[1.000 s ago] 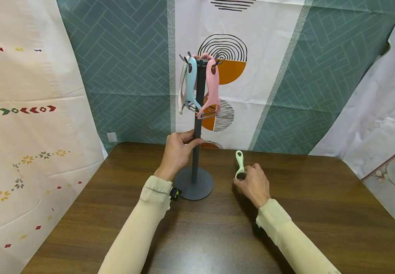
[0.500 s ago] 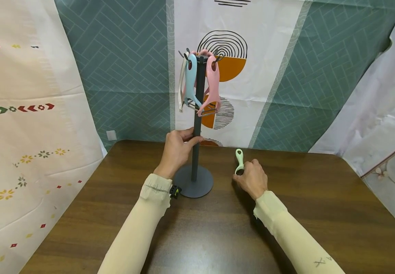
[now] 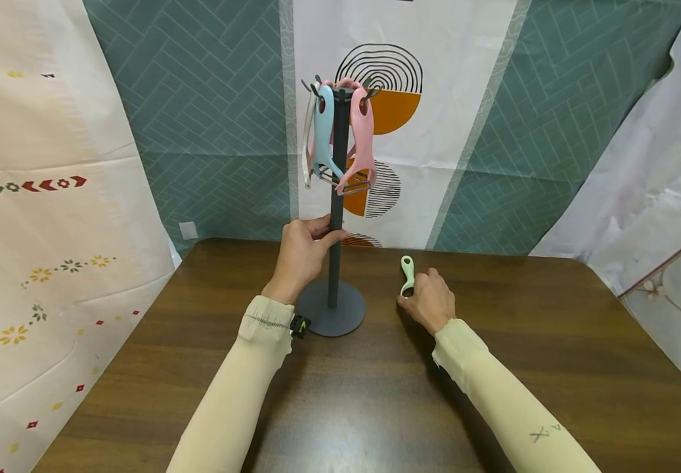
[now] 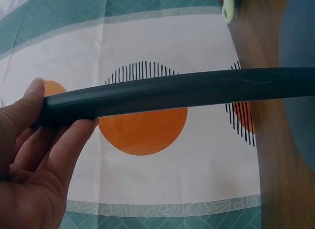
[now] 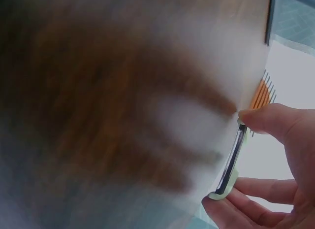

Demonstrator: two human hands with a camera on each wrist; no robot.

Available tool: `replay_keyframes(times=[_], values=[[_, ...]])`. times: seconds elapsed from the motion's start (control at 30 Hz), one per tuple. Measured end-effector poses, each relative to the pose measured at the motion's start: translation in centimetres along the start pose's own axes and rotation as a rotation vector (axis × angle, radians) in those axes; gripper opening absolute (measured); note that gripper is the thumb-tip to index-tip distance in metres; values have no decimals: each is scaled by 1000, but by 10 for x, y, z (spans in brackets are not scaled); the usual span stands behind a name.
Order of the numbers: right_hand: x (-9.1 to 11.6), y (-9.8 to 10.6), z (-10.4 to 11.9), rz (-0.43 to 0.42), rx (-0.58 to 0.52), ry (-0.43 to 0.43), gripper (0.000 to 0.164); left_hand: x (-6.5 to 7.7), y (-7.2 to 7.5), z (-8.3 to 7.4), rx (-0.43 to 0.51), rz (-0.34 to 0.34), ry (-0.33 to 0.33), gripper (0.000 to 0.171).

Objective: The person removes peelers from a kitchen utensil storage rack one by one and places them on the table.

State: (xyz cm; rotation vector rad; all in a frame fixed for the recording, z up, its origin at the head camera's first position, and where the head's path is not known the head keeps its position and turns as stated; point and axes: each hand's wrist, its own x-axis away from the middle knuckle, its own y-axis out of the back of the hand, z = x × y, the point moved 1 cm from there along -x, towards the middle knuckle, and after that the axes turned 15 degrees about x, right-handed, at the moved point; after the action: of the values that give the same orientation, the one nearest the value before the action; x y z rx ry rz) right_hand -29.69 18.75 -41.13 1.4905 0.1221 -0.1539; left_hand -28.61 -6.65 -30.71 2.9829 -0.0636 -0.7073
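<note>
My left hand point(image 3: 301, 256) grips the dark grey pole point(image 3: 335, 263) of an upright stand, about midway up, with the thumb across its near side. In the left wrist view the thumb and fingers wrap the pole point(image 4: 162, 93). To the right of the stand, my right hand point(image 3: 431, 299) pinches a light green peeler point(image 3: 408, 270) by its head, its handle pointing away from me. The right wrist view shows thumb and fingertips at either end of the metal blade point(image 5: 231, 162). Whether the peeler touches the table I cannot tell.
From the hooks at the stand's top hang a blue peeler point(image 3: 324, 125), a pink peeler point(image 3: 362, 138) and a white one point(image 3: 307, 141), with more pink behind. The round base point(image 3: 346, 318) sits on a brown wooden table point(image 3: 340, 407). Patterned cloth point(image 3: 210, 131) hangs behind.
The head view has tilted slightly. My right hand has shifted a little away from me with the green peeler, while my left hand keeps its grip on the pole.
</note>
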Motion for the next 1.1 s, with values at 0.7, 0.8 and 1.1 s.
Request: replay_keyframes(times=[0.7, 0.8, 1.1], values=[[-2, 3, -2, 78, 21, 0, 40, 0, 1, -1, 12, 7, 18, 35], [-1, 3, -3, 90, 17, -1, 41, 1, 0, -1, 8, 8, 22, 36], [0, 10, -7, 84, -26, 16, 46, 0, 0, -1, -28, 18, -18, 35]])
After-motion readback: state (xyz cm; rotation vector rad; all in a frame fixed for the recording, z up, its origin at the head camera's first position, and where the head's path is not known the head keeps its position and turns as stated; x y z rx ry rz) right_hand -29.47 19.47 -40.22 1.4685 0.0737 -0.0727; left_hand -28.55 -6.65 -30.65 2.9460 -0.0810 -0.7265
